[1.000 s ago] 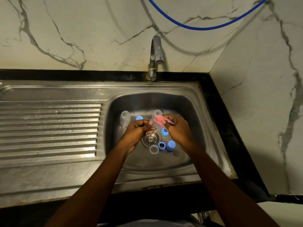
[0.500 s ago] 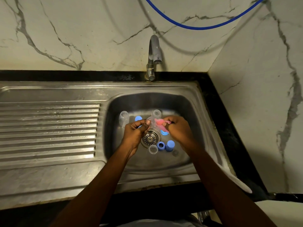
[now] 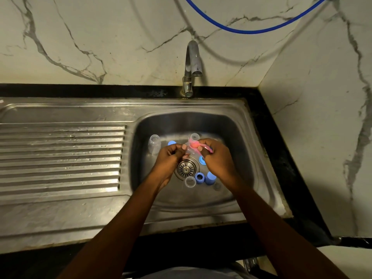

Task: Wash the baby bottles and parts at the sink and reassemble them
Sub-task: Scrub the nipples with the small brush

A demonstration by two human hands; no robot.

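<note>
In the head view, a small clear part (image 3: pixel 188 151) of see-through plastic was held above the basin of the sink (image 3: pixel 231 125), just over the drain (image 3: pixel 186 168). It was pinched by the curled fingers (image 3: pixel 182 147) of the left hand (image 3: pixel 170 159). A pink brush (image 3: pixel 194 145), with a rounded head and a thin handle, was gripped in the curled fingers of the right hand (image 3: pixel 218 158). Its head was laid against the clear part; whether it went inside could not be told.

Other pieces were seen on the basin floor. A clear bottle (image 3: pixel 154 144), cylindrical and open-mouthed, was stood upright at the left, with a round blue cap (image 3: pixel 171 142) just beside it. A second clear bottle (image 3: pixel 194 136) was partly hidden behind the hands. A blue ring (image 3: pixel 201 160) was seen just right of the drain. Nearer the front, a clear cup (image 3: pixel 190 181), a second blue ring (image 3: pixel 199 178) and a blue dome (image 3: pixel 210 177) were ranged side by side.

The sink was of dull brushed steel, with a ribbed draining board (image 3: pixel 60 156) at the left, wet in places. It was set in a black stone surface (image 3: pixel 278 150). A curved metal tap (image 3: pixel 192 61) was mounted behind the basin, against a white veined marble wall (image 3: pixel 100 37), across which a blue hose (image 3: pixel 251 30) was draped.
</note>
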